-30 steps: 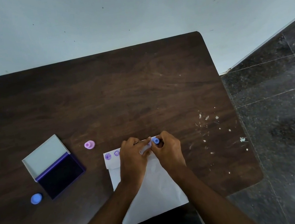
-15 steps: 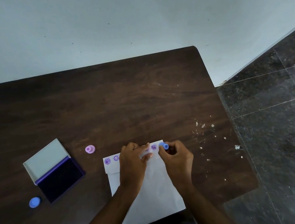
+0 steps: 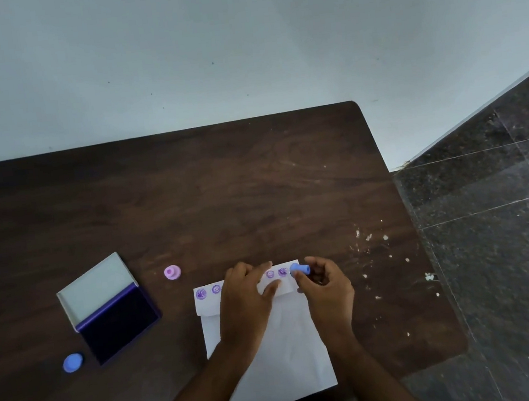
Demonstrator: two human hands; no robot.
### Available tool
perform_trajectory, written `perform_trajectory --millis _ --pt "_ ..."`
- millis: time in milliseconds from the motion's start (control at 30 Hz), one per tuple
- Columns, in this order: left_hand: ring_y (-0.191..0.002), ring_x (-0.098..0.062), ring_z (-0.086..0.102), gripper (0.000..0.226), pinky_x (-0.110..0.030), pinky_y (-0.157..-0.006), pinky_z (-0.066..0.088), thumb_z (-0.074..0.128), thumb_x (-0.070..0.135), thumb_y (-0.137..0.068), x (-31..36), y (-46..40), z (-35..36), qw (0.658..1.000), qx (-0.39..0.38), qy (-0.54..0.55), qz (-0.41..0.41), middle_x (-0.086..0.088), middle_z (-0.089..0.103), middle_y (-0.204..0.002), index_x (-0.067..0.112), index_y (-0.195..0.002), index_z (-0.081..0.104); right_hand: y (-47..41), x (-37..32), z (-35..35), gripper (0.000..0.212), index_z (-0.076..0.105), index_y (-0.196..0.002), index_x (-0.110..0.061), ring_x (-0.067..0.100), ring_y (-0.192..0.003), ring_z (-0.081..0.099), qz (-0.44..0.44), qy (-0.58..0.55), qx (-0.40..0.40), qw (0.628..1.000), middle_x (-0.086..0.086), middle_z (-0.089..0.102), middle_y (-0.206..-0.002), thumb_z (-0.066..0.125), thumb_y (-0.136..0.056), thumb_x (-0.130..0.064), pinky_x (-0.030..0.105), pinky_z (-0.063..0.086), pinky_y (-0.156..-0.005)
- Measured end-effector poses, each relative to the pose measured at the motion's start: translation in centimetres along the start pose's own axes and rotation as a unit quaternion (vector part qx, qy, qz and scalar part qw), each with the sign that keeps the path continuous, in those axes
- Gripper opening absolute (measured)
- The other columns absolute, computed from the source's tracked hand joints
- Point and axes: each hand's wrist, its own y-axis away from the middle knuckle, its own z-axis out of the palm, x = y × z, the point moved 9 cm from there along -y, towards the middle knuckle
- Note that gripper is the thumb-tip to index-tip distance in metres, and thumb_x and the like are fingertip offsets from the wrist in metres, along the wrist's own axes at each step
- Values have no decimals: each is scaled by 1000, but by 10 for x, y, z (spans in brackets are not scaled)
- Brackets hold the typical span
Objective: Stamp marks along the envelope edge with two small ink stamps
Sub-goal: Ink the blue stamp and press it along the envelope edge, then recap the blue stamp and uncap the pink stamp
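Four purple marks [image 3: 270,274] show on envelope [image 3: 275,364] edge. Right hand [image 3: 324,284] pinches blue stamp [image 3: 299,268] at corner. Left hand [image 3: 246,296] flat, fingers apart. Pink stamp [image 3: 172,272] waits; row nearly full.

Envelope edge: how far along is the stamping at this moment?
Done: four purple marks show along the envelope flap; more may hide under the left hand, which pins it. In hand: the right hand holds the blue stamp at the flap's right end. Left: the pink stamp lies unused beside the open ink pad.

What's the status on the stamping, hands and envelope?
Left hand flat, pinning envelope. Right hand in a grip on blue stamp, tilted at flap's right end. Four marks visible along edge. Pink stamp idle; nothing obstructing.
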Motion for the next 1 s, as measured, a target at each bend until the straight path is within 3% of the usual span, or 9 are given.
perform_trajectory --millis 100,200,267,333,433,533,767,1000 --pt "-115 -13 53 47 -17 -96 32 63 48 -84 -19 9 -15 999 -13 9 -32 4 58 -131 28 -127 57 2 -9 9 26 70 -106 -21 4 -78 69 -18 15 -31 999 -11 71 -96 76 -80 -21 7 52 -62" --pt "-128 -14 45 51 -27 -109 31 55 51 -88 -55 21 -30 995 -37 23 -93 4 47 -143 26 -132 51 7 -15 27 27 72 -109 -16 1 -72 71 -27 0 -75 997 -9 73 -91 73 -82 -18 11 55 -62" --pt "-123 -13 49 47 -30 -105 37 54 52 -89 -79 33 -46 992 -30 33 -117 3 49 -141 28 -130 51 15 -16 43 28 72 -111 -13 5 -73 72 -13 -28 -102 994 -7 76 -89 71 -84 -17 20 59 -70" --pt "-106 -9 54 32 -25 -91 43 54 47 -91 -92 44 -71 991 25 79 -110 5 58 -126 30 -117 59 24 -17 60 28 72 -112 -12 12 -74 74 10 -69 -127 989 -5 78 -84 70 -84 -15 33 60 -79" --pt "-105 -10 54 25 -26 -91 43 58 35 -92 -112 59 -106 987 81 91 -107 6 61 -116 27 -114 64 47 -26 88 25 72 -110 -6 22 -80 75 29 -144 -177 973 3 78 -87 69 -85 -11 39 59 -82" --pt "-100 -7 56 25 -22 -85 45 61 31 -90 -127 67 -129 986 113 90 -88 9 61 -109 27 -115 64 70 -37 113 22 72 -107 -4 30 -87 73 62 -216 -224 948 11 77 -94 65 -86 -8 37 60 -81" --pt "-81 -9 58 26 -28 -75 54 69 22 -85 -161 83 -179 969 202 126 -61 9 63 -97 24 -110 67 118 -52 166 22 68 -109 3 31 -84 69 127 -287 -286 905 21 73 -99 58 -91 -3 30 61 -69" --pt "-90 -10 59 25 -31 -83 53 71 23 -83 -227 99 -204 953 250 121 -118 5 64 -100 22 -108 68 168 -59 217 22 67 -108 7 26 -79 69 189 -295 -324 879 23 70 -99 54 -93 -3 35 59 -76"
